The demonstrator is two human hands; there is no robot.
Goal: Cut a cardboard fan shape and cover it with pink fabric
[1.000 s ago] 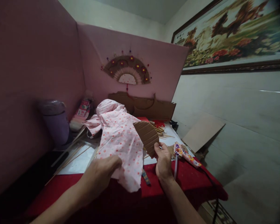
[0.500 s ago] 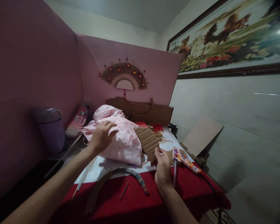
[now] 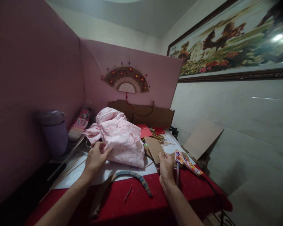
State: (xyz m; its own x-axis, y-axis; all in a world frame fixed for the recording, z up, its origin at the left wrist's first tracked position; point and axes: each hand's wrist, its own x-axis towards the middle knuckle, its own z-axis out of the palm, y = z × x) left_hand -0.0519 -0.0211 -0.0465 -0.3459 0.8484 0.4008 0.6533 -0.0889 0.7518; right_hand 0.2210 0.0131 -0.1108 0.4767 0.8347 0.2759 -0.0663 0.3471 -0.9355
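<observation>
Head view: a curved strip (image 3: 134,175) is lying nearest, on red cloth (image 3: 153,207). The left hand (image 3: 94,161) is touching the dotted fabric's (image 3: 122,142) left edge; whether its fingers are pinching, I cannot tell. Right of the fabric, the right hand's (image 3: 166,166) fingers are grasping cardboard (image 3: 155,148). Beyond, a fan (image 3: 127,77) is hanging.

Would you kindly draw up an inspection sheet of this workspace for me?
Surface: red cloth, partly covered by a white sheet.
Work items: pink dotted fabric, crumpled; cardboard piece.
Clutter: curved striped strip, red paper, purple lidded container.
Grips: left grip touches the pink dotted fabric, pinch unclear; right grip holds the cardboard piece.
Cables: dark cord beside a flower-patterned object, trailing down at right.
Surroundings: decorated fan against a pink panel; framed horse picture at right.
</observation>
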